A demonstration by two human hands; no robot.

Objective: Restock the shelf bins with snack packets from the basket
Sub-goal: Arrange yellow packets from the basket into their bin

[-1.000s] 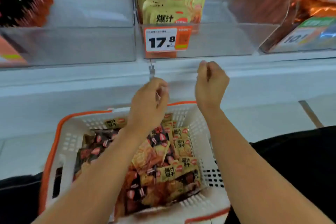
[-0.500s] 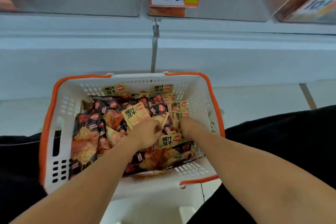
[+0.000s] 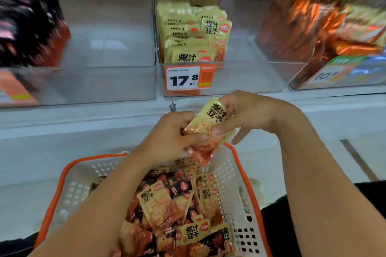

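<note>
The yellow snack packets sat at the centre of the frame, raised above the far rim of the basket and below the shelf edge, held between both hands. The left hand had its fingers curled round the lower ends, and the right hand pinched the upper packet with thumb and forefingers while its lower fingers hung loose. There seemed to be more than one packet in the bunch, though motion blur made the count uncertain.

The likeliest mishap was a slip: the wrappers looked glossy, the bunch was shared loosely between two hands, and a lower reddish packet already drooped beneath the grip, so it could drop back into the basket or onto the floor beyond it. A second risk was misplacing stock, since the neighbouring bins held different goods.

The matching bin, upper centre, was clear-walled and held upright yellow packets of the same print behind a price tag reading 17.8. Its front wall stood between the hands and the row, so the packets would probably have to go up and over it. To the upper left a bin of dark packets stood; to the upper right, orange packets. The white basket with orange rim filled the lower centre, still well stocked with mixed packets.
</note>
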